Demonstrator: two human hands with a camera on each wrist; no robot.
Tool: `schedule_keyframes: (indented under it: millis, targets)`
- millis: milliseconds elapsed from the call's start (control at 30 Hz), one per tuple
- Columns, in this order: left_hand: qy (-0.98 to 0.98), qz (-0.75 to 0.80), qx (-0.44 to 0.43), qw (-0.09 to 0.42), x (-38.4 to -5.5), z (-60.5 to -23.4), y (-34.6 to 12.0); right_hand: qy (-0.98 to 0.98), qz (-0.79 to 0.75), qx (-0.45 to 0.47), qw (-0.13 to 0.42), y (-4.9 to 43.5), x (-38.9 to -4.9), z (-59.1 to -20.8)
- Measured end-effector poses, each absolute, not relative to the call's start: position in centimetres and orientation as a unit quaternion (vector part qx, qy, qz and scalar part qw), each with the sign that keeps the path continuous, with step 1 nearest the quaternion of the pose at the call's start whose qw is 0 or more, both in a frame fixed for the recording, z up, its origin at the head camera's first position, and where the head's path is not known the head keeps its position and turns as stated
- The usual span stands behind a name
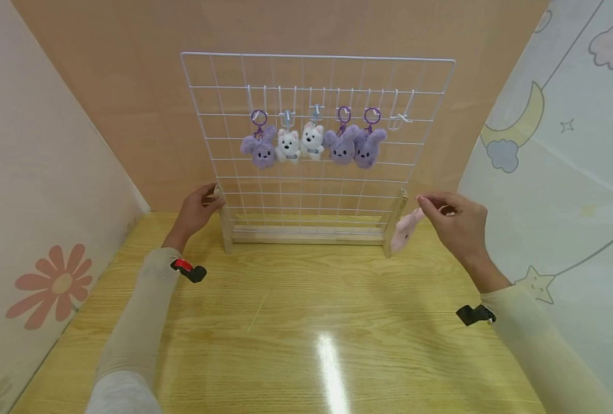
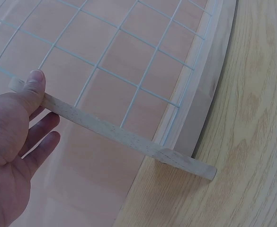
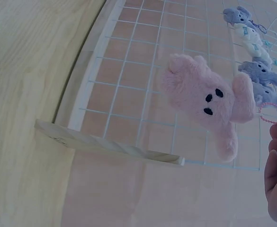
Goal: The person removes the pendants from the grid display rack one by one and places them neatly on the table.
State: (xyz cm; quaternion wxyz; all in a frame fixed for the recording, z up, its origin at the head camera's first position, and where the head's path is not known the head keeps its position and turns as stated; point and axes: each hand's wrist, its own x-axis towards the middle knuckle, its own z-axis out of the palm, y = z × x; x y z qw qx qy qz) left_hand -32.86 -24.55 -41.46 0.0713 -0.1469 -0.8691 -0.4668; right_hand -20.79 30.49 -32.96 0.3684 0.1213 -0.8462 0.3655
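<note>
At the left end of a white wire grid rack (image 1: 317, 56), my left hand (image 1: 195, 211) grips the top of the wooden side post (image 2: 114, 133), thumb in front and fingers behind. My right hand (image 1: 459, 224) pinches the pink bead chain (image 3: 271, 109) of a pink plush keychain (image 3: 195, 92). That plush hangs beside the right wooden post (image 1: 395, 221), long ears toward the hand, its black eyes and nose showing in the right wrist view. Most of the right hand is outside that view.
Three purple plush keychains (image 1: 343, 146) and two white dog keychains (image 1: 288, 146) hang in a row from hooks on the grid. At the row's right end, a white hook (image 1: 399, 119) holds nothing. The rack stands on a wood-grain table (image 1: 265, 310), with patterned walls on both sides.
</note>
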Motion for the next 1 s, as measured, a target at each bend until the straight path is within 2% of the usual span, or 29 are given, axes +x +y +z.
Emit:
schedule_keyframes:
  millis: [467, 1000]
  targets:
    - [-0.869, -0.469, -0.141, 0.063, -32.8, -41.6, -24.6, -0.852, 0.376, 0.094, 0.353, 31.8, -19.4, -37.2]
    - [-0.87, -0.467, -0.143, 0.066, -32.8, -41.6, -24.5, -0.867, 0.359, 0.112, 0.327, 32.6, -17.7, -41.4]
